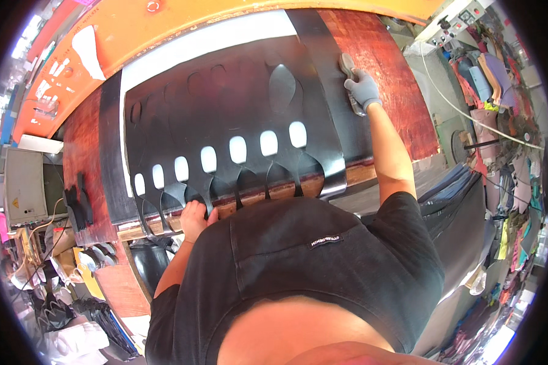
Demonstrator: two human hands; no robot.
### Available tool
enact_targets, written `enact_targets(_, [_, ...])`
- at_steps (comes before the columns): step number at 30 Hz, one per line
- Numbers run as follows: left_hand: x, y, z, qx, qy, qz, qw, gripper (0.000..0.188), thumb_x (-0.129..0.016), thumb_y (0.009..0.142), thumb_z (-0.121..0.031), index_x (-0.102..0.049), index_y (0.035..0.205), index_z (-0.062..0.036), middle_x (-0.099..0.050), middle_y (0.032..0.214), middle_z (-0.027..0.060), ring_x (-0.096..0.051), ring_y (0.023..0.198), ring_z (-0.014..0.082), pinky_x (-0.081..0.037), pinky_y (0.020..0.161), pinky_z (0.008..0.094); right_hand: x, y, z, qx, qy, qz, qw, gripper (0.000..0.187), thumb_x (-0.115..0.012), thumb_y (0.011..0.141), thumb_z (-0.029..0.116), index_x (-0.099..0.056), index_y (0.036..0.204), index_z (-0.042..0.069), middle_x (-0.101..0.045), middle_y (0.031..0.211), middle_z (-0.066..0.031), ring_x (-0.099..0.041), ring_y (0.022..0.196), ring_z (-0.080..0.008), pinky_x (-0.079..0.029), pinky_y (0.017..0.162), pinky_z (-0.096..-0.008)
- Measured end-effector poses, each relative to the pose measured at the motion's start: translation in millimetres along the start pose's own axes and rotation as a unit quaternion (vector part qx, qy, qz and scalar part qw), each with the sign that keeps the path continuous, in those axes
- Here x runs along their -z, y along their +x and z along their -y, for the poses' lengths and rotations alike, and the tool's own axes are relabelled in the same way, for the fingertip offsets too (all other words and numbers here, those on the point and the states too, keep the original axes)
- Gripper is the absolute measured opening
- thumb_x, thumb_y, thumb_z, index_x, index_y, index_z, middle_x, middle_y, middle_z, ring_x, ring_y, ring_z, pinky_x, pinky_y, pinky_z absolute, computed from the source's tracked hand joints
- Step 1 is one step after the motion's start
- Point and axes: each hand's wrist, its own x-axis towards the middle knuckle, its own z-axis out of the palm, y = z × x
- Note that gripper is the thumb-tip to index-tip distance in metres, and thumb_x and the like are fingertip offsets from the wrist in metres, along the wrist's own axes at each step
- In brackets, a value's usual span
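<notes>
**A tool gripped at the right, thin strips at the near edge**

From where I stand, the weak spot looks like the narrow strips (pixel 298 174) between the cut-outs along the near side of the black sheet (pixel 225 112). A hard tug could stretch or tear them, or snag one on the wooden table edge (pixel 371 173). The bare left hand (pixel 193 219) is right beside them; its fingers are partly tucked away, so I can't tell whether they hold anything.

The gloved right hand (pixel 364 90) has its fingers closed around a sole-shaped tool (pixel 347 62), out at the right, beyond the sheet's side and near the red board (pixel 402 91). A loose grip could let it slide, and if its underside is sharp, which I can't see, it might nick whatever lies below.

The sheet is dark, smooth and faintly shiny, marked with shoe-like outlines; a row of rounded white patches (pixel 298 134) shows near the person. A flat white sheet (pixel 207 39) pokes out behind. The board is scuffed and streaky, the big orange beam (pixel 182 18) hard and chipped along its edge.
</notes>
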Motion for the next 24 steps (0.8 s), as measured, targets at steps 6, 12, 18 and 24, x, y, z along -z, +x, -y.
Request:
enact_targets(6, [9.2,6.2,-13.1,0.039,-0.060,-0.031,0.997,0.023,-0.068,0.075,-0.016,-0.050,0.072,-0.0015,-0.051,0.076,0.0151,-0.050,0.068,0.0329,-0.041,0.061,0.0420,0.9,-34.9,28.6,0.073,-0.012,0.048,0.996,0.054,-0.062,0.071,0.036,-0.058,0.115,0.004,-0.062,0.104,-0.0210,-0.059,0.099,-0.0350,-0.046,0.087,-0.0392])
enact_targets(12, [24.7,50.0,-31.1,-0.014,0.029,-0.085,0.996,0.015,-0.067,0.074,-0.009,-0.054,0.071,-0.0030,-0.055,0.083,0.0137,-0.054,0.077,0.0312,-0.044,0.068,0.0401,-24.0,-79.2,41.7,-0.023,0.208,0.149,0.966,0.056,-0.064,0.073,0.030,-0.056,0.118,-0.003,-0.063,0.108,-0.0197,-0.060,0.103,-0.0271,-0.045,0.089,-0.0324])
enact_targets(18, [-11.8,155.3,-61.5,-0.108,-0.038,-0.072,0.991,0.020,-0.068,0.071,-0.014,-0.058,0.087,-0.0048,-0.059,0.095,0.0136,-0.056,0.094,0.0339,-0.046,0.082,0.0416,-14.6,-69.0,48.8,-0.069,0.237,0.202,0.948,0.045,-0.061,0.073,0.027,-0.061,0.104,-0.005,-0.065,0.092,-0.0160,-0.062,0.089,-0.0238,-0.046,0.082,-0.0325])
enact_targets(24, [-84.9,248.4,-102.8,-0.078,0.001,0.122,0.989,0.058,-0.057,0.085,-0.036,-0.042,0.132,-0.0058,-0.034,0.141,0.0201,-0.029,0.132,0.0363,-0.025,0.107,0.0471,-15.3,-60.8,61.5,-0.088,0.246,0.211,0.942,0.035,-0.062,0.074,0.027,-0.065,0.093,-0.003,-0.064,0.078,-0.0106,-0.060,0.078,-0.0197,-0.047,0.074,-0.0316])
